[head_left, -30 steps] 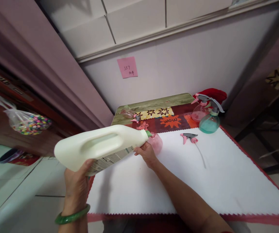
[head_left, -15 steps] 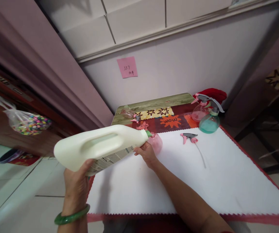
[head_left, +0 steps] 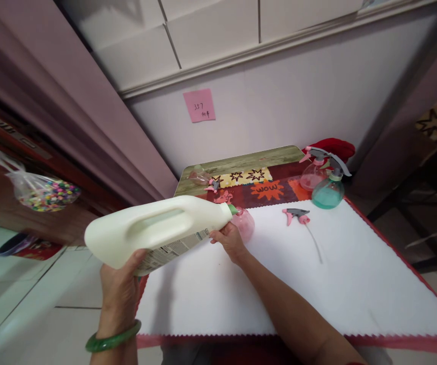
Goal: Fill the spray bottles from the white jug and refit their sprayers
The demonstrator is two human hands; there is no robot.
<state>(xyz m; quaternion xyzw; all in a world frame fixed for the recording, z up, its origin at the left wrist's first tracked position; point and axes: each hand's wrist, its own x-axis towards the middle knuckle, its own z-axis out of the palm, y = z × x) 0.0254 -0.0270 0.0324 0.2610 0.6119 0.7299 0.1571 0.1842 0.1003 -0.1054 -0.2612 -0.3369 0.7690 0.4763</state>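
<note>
A large pale jug [head_left: 157, 223] with a moulded handle is tipped on its side, its green spout [head_left: 233, 209] at the mouth of a round pink spray bottle [head_left: 246, 226]. Beneath the jug's base end, my left hand [head_left: 121, 284] is closed around it, a green bangle at the wrist. My right hand [head_left: 230, 242] grips the underside of the jug near its neck, close beside the pink bottle. To the right on the white sheet lies a detached grey and pink spray head [head_left: 296, 215] with its thin tube. Any liquid leaving the spout is too small to make out.
At the table's right rear stand a spray bottle with pink liquid [head_left: 312, 176] and one with green liquid [head_left: 328, 193]. A clear spray bottle [head_left: 201, 175] lies at the back left. A bag of colourful beads [head_left: 51, 195] hangs at left. The wall bears a pink note [head_left: 199, 105].
</note>
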